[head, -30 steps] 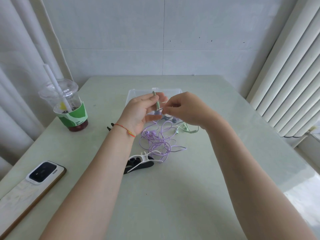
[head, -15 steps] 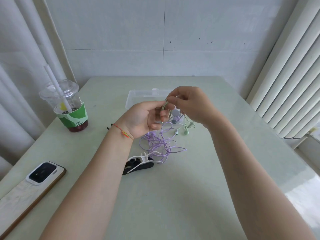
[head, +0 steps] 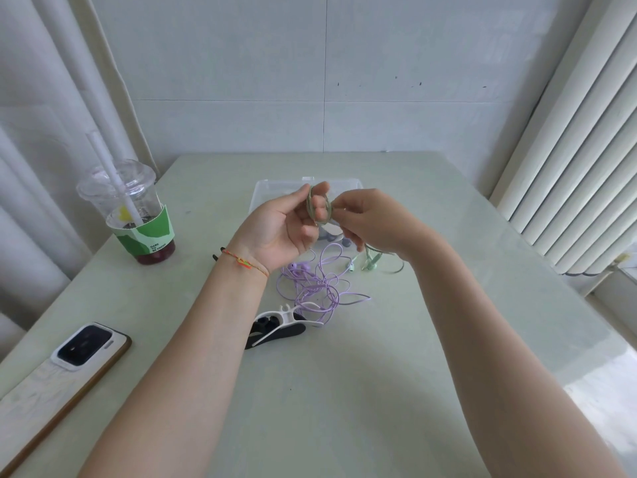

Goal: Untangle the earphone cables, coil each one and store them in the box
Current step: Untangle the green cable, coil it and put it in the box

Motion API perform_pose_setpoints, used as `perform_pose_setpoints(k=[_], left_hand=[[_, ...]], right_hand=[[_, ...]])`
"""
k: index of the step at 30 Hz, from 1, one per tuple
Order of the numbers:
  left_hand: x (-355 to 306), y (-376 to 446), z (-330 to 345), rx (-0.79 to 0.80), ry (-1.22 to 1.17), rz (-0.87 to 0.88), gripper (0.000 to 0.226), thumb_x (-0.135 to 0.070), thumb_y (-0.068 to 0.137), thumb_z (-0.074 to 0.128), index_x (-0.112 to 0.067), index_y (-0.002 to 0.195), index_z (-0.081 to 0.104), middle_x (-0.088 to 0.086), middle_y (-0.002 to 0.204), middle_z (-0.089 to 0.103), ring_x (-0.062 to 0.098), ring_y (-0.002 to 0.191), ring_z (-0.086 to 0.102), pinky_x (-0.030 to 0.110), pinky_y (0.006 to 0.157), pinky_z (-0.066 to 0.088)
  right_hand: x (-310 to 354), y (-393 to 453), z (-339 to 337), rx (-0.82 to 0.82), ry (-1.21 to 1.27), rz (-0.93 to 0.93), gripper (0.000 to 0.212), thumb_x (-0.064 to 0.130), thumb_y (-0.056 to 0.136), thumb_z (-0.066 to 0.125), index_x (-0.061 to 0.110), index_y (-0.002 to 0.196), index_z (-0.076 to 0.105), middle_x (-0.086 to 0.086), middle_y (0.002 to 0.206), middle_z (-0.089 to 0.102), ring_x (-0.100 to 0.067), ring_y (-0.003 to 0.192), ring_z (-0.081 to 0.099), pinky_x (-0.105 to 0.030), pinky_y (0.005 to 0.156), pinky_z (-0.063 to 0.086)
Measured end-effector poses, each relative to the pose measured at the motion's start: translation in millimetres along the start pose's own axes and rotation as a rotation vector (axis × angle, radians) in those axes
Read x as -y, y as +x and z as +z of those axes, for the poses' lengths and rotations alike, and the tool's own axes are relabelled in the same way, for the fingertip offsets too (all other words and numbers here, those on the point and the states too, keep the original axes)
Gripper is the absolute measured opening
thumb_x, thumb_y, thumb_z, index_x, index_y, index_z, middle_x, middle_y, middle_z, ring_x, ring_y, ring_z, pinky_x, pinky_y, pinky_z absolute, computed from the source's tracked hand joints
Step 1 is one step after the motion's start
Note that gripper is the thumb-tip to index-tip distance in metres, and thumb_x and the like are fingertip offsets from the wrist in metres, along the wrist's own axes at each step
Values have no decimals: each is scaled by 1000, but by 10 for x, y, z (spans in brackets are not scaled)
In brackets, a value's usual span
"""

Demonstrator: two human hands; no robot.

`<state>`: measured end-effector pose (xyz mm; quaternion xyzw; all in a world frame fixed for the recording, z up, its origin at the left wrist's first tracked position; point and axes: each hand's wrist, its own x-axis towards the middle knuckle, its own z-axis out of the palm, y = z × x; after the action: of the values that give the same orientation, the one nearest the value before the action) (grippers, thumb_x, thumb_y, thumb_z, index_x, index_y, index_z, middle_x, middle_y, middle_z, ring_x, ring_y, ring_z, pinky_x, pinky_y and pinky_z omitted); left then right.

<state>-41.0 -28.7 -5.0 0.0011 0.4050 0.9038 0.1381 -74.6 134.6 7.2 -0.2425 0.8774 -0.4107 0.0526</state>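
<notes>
I counted two earphone cables: one green cable, partly looped around the fingers of my left hand, and one purple cable lying in a tangle on the table. There was one clear plastic box behind my hands. Two cable winders lay near the purple tangle, one white winder and one black winder. There was one cup with one straw in it, and one phone resting on one wooden board. My two hands were both up, the right hand beside the left. On my left wrist I wore one bracelet.
</notes>
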Motion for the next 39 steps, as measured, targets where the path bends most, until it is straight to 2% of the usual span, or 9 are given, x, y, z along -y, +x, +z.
perform_pose_setpoints(k=[5, 9, 14, 18, 24, 27, 33, 37, 39], left_hand=[[-37, -7, -45, -67, -19, 196, 22, -23, 101, 45, -15, 103, 65, -1, 102, 73, 14, 102, 69, 17, 56, 54], [4, 36, -118, -170, 285, 302, 19, -21, 99, 51, -13, 107, 66, 3, 117, 69, 15, 114, 64, 22, 61, 56], [92, 71, -126, -351, 827, 380, 19, -23, 94, 63, -10, 99, 74, 9, 101, 72, 10, 89, 62, 25, 57, 57], [93, 71, -135, -309, 1157, 273, 24, -20, 97, 55, -14, 79, 70, 5, 63, 60, 10, 59, 52, 24, 48, 49], [-8, 39, -119, -229, 1161, 134, 37, -24, 101, 42, -14, 69, 55, -6, 52, 29, 15, 51, 28, 22, 40, 33], [-2, 31, -147, -222, 1176, 87, 38, -28, 101, 43, -13, 68, 54, -7, 51, 28, 14, 49, 27, 23, 41, 32], [71, 38, -128, -214, 1154, 51, 38, -30, 103, 42, -13, 70, 50, -12, 45, 29, 10, 43, 26, 21, 40, 30], [89, 34, -73, -190, 1042, 46, 38, -32, 102, 42, -14, 69, 48, -11, 46, 26, 10, 44, 22, 22, 43, 24], [94, 34, -54, -178, 994, 51, 40, -35, 102, 43, -15, 68, 48, -10, 48, 26, 11, 46, 21, 23, 45, 21]], right_hand=[[12, -45, 11, 234, -112, 81, 24, 9, 91, 46, 12, 96, 69, -1, 65, 60, -16, 51, 59, -18, 52, 42], [69, -75, 25, 328, -142, 95, 17, 20, 92, 53, 17, 96, 69, -1, 67, 59, -20, 49, 54, -30, 58, 45], [118, -87, -83, 158, -126, 59, 11, 16, 86, 60, 18, 90, 69, 6, 65, 54, -7, 45, 46, -16, 45, 37], [83, -83, -210, 1, -108, 39, 6, 17, 86, 63, 19, 85, 69, 6, 58, 52, -1, 38, 39, -13, 38, 29], [-87, -31, -371, -208, -4, 93, 9, 22, 88, 64, 17, 86, 72, 7, 58, 44, -10, 51, 38, -23, 49, 29], [-227, 16, -417, -332, -204, 194, 12, 18, 89, 58, 17, 89, 70, 5, 74, 55, -13, 62, 46, -26, 53, 33], [-300, 20, -370, -16, -596, 330, 34, 8, 91, 43, 11, 109, 71, -7, 119, 66, -28, 107, 59, -33, 88, 48], [-46, -3, -285, -187, -246, 75, 38, 2, 90, 41, 17, 111, 69, 0, 113, 69, -19, 110, 60, -26, 92, 44], [74, -33, -199, -102, 80, 20, 27, 9, 90, 51, 19, 107, 69, 2, 97, 72, -17, 97, 65, -30, 91, 49]])
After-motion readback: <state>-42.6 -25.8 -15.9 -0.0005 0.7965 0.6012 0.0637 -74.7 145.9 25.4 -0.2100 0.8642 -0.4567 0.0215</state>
